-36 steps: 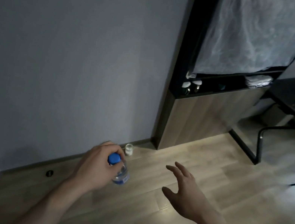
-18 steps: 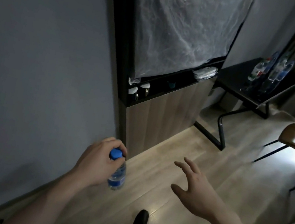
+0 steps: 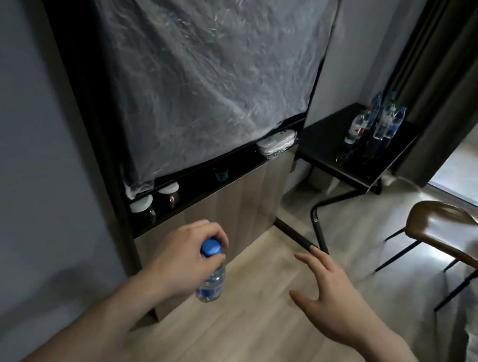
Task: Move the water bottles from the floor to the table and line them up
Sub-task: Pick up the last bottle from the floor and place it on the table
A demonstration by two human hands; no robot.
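Blue-capped clear water bottle point(image 3: 212, 278)

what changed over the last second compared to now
The view swung from the floor and baseboard up toward the black table, where a group of bottles has come into sight. Unchanged: the left hand grips the blue-capped bottle by its neck, and the right hand stays open and empty.

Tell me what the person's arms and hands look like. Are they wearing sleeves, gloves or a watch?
Both forearms are bare as far as the picture shows, so no sleeves can be seen. The left hand and the right hand have no gloves. No watch, bracelet or ring shows on either wrist or on the fingers that are visible.
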